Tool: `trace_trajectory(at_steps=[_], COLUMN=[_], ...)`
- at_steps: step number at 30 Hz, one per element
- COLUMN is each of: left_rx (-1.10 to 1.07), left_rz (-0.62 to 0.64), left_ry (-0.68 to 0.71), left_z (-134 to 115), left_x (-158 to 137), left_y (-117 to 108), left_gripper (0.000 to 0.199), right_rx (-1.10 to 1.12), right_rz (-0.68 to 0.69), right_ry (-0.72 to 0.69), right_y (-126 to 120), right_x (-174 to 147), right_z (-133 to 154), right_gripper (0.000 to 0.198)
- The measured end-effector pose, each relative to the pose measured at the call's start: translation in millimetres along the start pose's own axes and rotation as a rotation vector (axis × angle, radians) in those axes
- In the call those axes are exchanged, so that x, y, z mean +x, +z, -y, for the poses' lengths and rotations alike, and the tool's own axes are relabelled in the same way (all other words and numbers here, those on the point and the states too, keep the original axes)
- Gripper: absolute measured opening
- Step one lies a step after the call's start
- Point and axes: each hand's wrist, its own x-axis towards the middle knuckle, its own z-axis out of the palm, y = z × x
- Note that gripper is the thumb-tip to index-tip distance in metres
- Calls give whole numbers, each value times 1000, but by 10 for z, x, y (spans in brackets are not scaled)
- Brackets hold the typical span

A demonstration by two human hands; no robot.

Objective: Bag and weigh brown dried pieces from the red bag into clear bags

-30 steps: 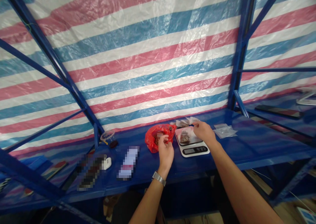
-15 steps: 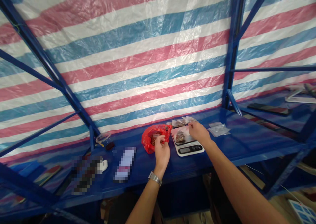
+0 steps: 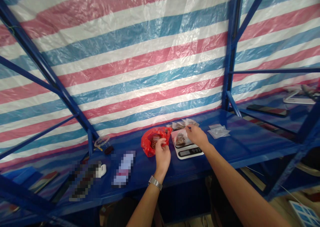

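A white kitchen scale (image 3: 190, 153) with a dark display stands on the blue shelf. On its platform lies a small clear plastic bag (image 3: 180, 139) with brown pieces in it. My right hand (image 3: 198, 136) is over the platform's right side, thumb and fingers closed in a pinch at what looks like the upper edge of this bag. Left of the scale sits an open red plastic bag (image 3: 147, 141) holding brown bits and a small pale label or packet. My left hand (image 3: 163, 156) is at the red bag's front right rim, fingers loosely bent and apart, no held thing visible.
Several small filled clear bags (image 3: 178, 124) lie behind the scale, and flat clear bags (image 3: 218, 131) to its right. Leftward are a blurred-out phone (image 3: 124, 168), a white object (image 3: 101, 170) and a clear plastic tub (image 3: 102, 142). Blue posts (image 3: 226, 70) frame the shelf.
The whole view has shifted slightly. My left hand's fingers look more spread and have drawn back a little from the red bag's inside. My right hand stays pinched over the scale.
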Motion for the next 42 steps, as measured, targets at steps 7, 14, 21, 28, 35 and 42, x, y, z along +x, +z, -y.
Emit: trace_trajectory(at_steps=[7, 14, 21, 28, 35, 42], left_rx=[13, 252, 300, 219, 239, 273], left_rz=[-26, -7, 66, 147, 31, -25], left_ry=[92, 317, 284, 326, 455, 487], left_z=[66, 160, 61, 20, -69, -109], left_x=[28, 78, 7, 48, 97, 120], left_y=[6, -29, 13, -7, -75, -99], left_gripper=[21, 17, 37, 37, 37, 33], right_rx=[73, 253, 804, 893, 870, 585], right_rz=[-17, -81, 24, 123, 74, 91], right_ry=[-11, -95, -272, -408, -481, -457], right_y=[152, 281, 248, 382, 532, 629], right_x=[51, 162, 158, 54, 40, -16], right_z=[-83, -145, 123, 373, 497, 472], right_gripper=[42, 38, 42, 40, 13, 18])
